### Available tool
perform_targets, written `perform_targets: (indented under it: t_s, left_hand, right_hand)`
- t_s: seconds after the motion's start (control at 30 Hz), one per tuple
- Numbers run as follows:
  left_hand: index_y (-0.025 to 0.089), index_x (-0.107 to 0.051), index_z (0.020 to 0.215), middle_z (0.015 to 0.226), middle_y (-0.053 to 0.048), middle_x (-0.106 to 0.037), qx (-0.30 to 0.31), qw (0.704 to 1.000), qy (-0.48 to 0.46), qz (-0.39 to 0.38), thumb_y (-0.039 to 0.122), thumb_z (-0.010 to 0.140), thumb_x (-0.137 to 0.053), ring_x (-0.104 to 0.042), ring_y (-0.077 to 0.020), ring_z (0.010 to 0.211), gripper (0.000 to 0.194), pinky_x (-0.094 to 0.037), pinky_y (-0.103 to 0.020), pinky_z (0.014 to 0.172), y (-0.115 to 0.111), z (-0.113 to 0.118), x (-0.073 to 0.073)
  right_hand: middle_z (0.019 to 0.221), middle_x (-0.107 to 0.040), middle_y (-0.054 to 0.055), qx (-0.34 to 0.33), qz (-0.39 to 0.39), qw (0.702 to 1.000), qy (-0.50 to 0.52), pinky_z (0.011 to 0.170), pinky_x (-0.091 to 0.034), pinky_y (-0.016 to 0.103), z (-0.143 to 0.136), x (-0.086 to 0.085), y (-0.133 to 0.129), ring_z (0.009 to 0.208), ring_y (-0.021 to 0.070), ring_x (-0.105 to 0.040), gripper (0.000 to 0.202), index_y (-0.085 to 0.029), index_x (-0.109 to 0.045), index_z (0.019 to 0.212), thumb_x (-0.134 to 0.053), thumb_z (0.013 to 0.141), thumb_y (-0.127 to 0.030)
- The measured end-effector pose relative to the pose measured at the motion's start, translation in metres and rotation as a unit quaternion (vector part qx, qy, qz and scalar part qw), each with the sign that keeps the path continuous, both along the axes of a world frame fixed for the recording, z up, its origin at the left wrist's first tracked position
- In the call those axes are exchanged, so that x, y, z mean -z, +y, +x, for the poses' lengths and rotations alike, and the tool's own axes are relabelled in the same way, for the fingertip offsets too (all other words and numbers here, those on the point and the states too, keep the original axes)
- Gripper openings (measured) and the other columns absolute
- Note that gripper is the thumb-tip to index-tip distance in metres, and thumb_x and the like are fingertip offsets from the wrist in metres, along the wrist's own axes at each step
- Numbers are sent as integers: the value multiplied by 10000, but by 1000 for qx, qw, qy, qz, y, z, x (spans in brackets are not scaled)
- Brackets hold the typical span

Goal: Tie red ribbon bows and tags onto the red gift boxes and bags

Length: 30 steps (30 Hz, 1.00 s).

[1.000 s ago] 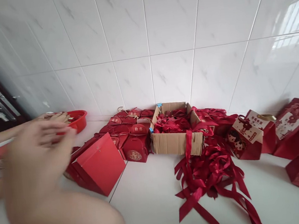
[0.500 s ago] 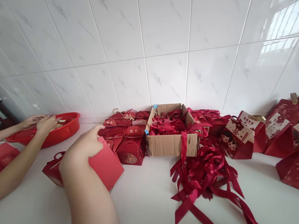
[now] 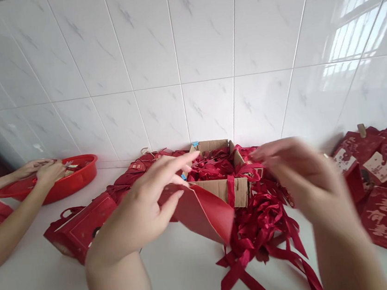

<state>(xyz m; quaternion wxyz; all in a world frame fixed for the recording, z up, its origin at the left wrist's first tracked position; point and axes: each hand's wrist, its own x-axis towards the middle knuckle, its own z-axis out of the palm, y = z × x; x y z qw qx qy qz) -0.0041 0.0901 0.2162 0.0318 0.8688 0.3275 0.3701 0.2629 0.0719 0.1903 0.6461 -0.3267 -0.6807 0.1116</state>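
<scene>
red card [image 3: 204, 213], part-hidden, is pinched by left fingers [image 3: 175, 165]; right fingers [image 3: 287, 150] too blurred to tell.

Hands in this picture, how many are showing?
4: the left hand holding a red carton, the right hand right of the cardboard box, and a co-worker's far hand and near hand at the red basin.

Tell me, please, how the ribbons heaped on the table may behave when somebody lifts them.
The ribbons are probably floppy, since they lie in limp loops. Their satiny shine suggests they may slip. Because they overlap, several might come up together.
</scene>
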Motion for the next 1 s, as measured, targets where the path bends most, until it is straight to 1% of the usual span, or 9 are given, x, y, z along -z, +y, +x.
perform_targets:
  t_s: [0.07,0.2,0.37,0.43,0.53,0.6,0.7,0.9,1.0]
  left_hand:
    - [380,-414,1394,985,-18,-607,88,996,-19,28,-8,823,-484,-616,-153,907,693,-536,-284,848,3,14,2]
    - [354,-473,1353,812,-5,-541,239,964,-110,39,-62,795,-463,-549,-137,760,696,-521,-266,710,7,38,6]
    - [425,-457,1346,729,25,-544,316,931,-184,7,-19,855,-479,-545,-110,635,662,-490,-227,594,11,50,12]
    - [388,-550,1267,847,-3,-587,296,931,-212,26,51,858,-560,-587,-127,735,530,-510,-239,642,16,50,12]
    - [291,-621,1155,1145,-65,-593,172,937,-305,3,238,860,-643,-578,-194,1053,301,-520,-282,819,25,50,10]
    - [249,-597,1158,1188,-84,-610,127,923,-350,-102,392,920,-544,-578,-213,1103,282,-518,-309,855,29,50,8]
    - [211,-583,1147,1103,-107,-671,174,900,-305,-258,561,935,-399,-649,-236,981,449,-547,-336,770,28,52,6]
    - [293,-421,1314,1044,-65,-684,175,893,-311,-273,329,860,-645,-668,-185,823,508,-560,-292,696,18,59,7]
    - [265,-549,1120,909,-23,-660,174,899,-333,-227,279,858,-624,-619,-137,694,273,-515,-236,596,17,60,7]
  right_hand:
    - [1032,-673,60,-137,-125,981,-54,814,-545,348,-8,7,23,984,195,-645,148,-235,-649,1015,-559,915,-296]
    - [1078,-651,43,-433,-269,858,-59,880,-523,366,-26,34,68,1024,175,-624,392,-224,-583,1105,-726,772,-372]
    - [881,-674,5,-545,-333,770,-5,779,-517,289,-36,53,77,807,133,-640,364,-189,-634,971,-777,716,-407]
    - [846,-690,6,-521,-335,783,53,731,-513,260,-34,49,69,745,124,-645,339,-186,-656,973,-774,729,-389]
    - [827,-710,10,-432,-316,827,171,665,-519,236,-28,34,53,690,125,-658,229,-200,-675,927,-742,775,-358]
    - [846,-719,13,-361,-293,857,224,641,-528,234,-23,23,43,692,137,-671,208,-217,-675,952,-722,798,-349]
    - [927,-721,28,-262,-243,898,255,631,-546,259,-18,11,33,750,177,-688,237,-239,-656,1014,-694,820,-371]
    - [976,-693,1,-206,-174,938,219,611,-550,280,-18,5,21,754,182,-668,246,-322,-540,1079,-637,855,-352]
    - [911,-656,-18,-221,-132,945,203,553,-502,236,-19,7,21,687,148,-619,153,-317,-529,979,-619,857,-297]
